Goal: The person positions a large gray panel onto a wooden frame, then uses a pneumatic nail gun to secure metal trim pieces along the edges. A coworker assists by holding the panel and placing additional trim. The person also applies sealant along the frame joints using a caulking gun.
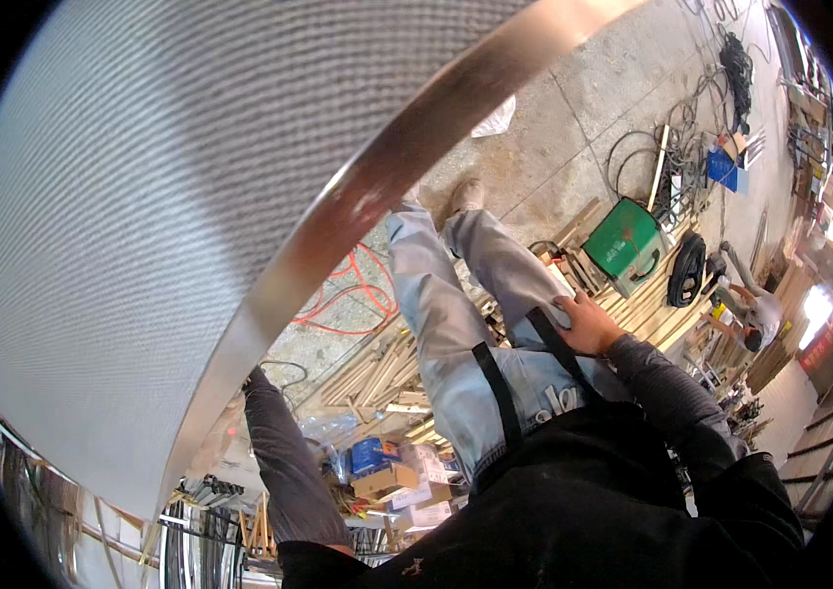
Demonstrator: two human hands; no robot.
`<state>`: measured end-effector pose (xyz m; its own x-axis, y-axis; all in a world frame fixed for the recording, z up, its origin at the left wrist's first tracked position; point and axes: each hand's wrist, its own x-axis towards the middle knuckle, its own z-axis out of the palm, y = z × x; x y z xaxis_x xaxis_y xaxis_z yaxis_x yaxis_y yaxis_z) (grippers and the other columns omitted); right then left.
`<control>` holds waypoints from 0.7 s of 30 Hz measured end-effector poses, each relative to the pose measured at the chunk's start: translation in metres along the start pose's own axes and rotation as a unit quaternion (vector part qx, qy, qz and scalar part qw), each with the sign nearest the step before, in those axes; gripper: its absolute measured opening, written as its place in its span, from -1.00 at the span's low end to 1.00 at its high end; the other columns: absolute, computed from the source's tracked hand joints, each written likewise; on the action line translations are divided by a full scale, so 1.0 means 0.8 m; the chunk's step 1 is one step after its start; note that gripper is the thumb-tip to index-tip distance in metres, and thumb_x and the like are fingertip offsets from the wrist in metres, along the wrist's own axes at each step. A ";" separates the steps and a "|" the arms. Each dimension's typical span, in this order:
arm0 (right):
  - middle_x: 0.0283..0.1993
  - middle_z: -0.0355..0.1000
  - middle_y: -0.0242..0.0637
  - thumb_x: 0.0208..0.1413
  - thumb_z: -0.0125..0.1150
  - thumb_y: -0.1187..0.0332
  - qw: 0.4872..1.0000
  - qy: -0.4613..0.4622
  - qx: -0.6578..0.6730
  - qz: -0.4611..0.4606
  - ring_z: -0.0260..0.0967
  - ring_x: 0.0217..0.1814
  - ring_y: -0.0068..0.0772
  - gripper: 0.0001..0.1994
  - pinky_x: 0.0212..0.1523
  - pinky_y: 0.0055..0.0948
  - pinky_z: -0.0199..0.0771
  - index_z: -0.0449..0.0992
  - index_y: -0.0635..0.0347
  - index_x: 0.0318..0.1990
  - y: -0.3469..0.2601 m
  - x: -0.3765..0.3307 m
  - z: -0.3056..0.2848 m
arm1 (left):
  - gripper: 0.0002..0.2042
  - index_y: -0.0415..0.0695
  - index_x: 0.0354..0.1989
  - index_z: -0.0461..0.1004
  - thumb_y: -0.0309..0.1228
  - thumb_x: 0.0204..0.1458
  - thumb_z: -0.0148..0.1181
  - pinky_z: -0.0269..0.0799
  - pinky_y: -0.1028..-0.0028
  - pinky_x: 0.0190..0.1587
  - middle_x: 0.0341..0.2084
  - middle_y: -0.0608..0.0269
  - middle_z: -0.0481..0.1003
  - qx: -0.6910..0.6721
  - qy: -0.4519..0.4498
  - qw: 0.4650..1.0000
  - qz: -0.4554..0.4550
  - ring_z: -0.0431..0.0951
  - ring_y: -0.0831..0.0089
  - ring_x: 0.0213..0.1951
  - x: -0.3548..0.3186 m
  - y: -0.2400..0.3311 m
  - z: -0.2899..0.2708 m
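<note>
A large sheet of fine metal mesh [141,196] with a flat shiny metal frame [387,167] fills the upper left, close to the camera. My left arm in a dark sleeve [274,442] reaches up to the frame's lower edge. My left hand itself is hidden behind that edge. My right hand [588,324] lies on my right thigh, over light blue jeans [446,334], and holds nothing. A black strap [500,393] runs over the thigh just below it.
Below my shoes [465,193] is a concrete floor with orange cable [357,294], wooden slats [377,373], a green machine box [622,240], black cables [686,270] and cardboard boxes [406,486]. Another person [755,319] bends down at the right.
</note>
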<state>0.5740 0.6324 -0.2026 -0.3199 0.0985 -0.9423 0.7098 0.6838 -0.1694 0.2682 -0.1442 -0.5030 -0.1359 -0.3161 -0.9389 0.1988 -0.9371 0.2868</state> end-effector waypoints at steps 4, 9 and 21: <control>0.03 0.62 0.23 0.19 0.41 0.07 0.986 -0.084 0.136 0.049 0.61 0.11 0.23 -0.38 0.14 -0.02 0.59 0.48 0.16 0.34 -0.012 -0.005 -0.026 | -0.73 -0.15 0.15 0.59 -0.36 0.37 0.13 0.47 -0.03 0.14 -0.02 0.15 0.64 0.040 -0.007 0.999 -0.004 0.58 0.16 0.03 -0.007 -0.021 0.012; -0.07 0.65 0.16 0.19 0.42 0.05 0.999 0.012 -0.004 -0.045 0.63 0.03 0.20 -0.37 0.08 -0.02 0.60 0.48 0.18 0.34 0.011 -0.008 -0.004 | -0.74 -0.15 0.11 0.61 -0.36 0.36 0.12 0.52 0.02 0.06 -0.09 0.16 0.65 0.054 -0.012 0.998 0.003 0.61 0.18 -0.05 -0.021 -0.010 0.011; -0.05 0.65 0.22 0.24 0.34 -0.03 0.993 -0.073 0.093 0.007 0.64 0.04 0.24 -0.39 0.10 0.05 0.59 0.52 0.21 0.29 0.008 -0.014 -0.032 | -0.75 -0.17 0.00 0.64 -0.34 0.34 0.10 0.65 0.13 -0.13 -0.25 0.20 0.68 0.101 -0.064 0.992 0.034 0.68 0.23 -0.26 -0.068 -0.014 0.036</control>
<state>0.5661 0.6541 -0.1858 -0.2245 -0.0084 -0.9744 0.8217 0.5359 -0.1939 0.2452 -0.1211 -0.4492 -0.2544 -0.3836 -0.8878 0.0144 -0.9194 0.3931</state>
